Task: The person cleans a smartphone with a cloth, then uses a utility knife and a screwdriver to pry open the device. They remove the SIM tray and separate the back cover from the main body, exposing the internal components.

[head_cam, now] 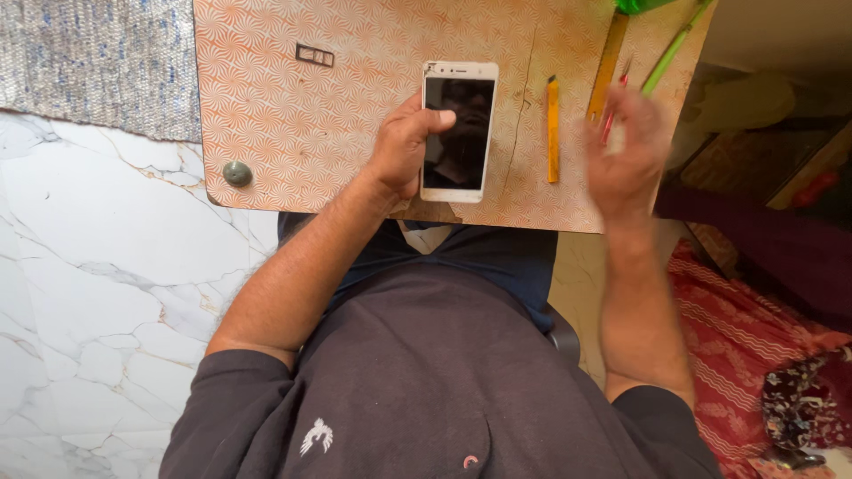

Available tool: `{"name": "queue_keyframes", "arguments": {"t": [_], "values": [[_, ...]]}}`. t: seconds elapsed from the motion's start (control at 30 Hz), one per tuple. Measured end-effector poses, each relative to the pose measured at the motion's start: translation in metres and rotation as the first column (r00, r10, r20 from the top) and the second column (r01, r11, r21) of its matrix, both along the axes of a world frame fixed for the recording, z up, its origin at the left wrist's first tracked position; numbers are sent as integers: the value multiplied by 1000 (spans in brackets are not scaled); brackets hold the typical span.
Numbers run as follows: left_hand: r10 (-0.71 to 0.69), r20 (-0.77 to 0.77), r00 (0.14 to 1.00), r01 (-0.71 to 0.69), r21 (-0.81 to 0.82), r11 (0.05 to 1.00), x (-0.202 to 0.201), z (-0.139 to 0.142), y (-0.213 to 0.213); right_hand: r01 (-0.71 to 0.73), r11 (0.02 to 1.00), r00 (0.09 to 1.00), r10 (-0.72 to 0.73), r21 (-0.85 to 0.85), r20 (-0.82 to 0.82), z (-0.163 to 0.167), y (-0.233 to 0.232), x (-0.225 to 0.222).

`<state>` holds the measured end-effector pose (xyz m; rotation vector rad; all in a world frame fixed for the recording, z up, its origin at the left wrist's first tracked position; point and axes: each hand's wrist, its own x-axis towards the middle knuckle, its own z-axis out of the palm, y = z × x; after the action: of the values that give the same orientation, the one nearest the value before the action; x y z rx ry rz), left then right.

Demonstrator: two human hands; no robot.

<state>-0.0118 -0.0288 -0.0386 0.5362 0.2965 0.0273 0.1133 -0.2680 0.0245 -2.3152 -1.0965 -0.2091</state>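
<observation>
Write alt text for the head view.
A person's left hand holds a white smartphone flat on an orange patterned table, while the blurred right hand hovers by a yellow tool.

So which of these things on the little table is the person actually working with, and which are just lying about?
In hand:
- white phone, screen up, held at its left edge by the left hand
- right hand, blurred, holding nothing visible, nearest the red pen

Lying about:
- yellow tool right of the phone
- small tray frame
- wooden ruler
- green stick
- round green knob
</observation>
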Motion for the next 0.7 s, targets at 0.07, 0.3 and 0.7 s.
{"name": "queue_keyframes", "arguments": {"t": [0.07, 0.3, 0.7], "values": [[35, 0, 999, -35, 26, 999, -1, -3, -1, 42, 999, 939, -30, 28, -342, -4, 21, -36], [163, 165, 973, -172, 41, 984, -6, -6, -8, -170, 985, 927, 156, -10, -341, -28, 79, -77], [54, 428, 902, -407, 803, 435, -15, 4, 22, -17, 897, 80, 441, 442, -894, -8, 62, -53]]}}
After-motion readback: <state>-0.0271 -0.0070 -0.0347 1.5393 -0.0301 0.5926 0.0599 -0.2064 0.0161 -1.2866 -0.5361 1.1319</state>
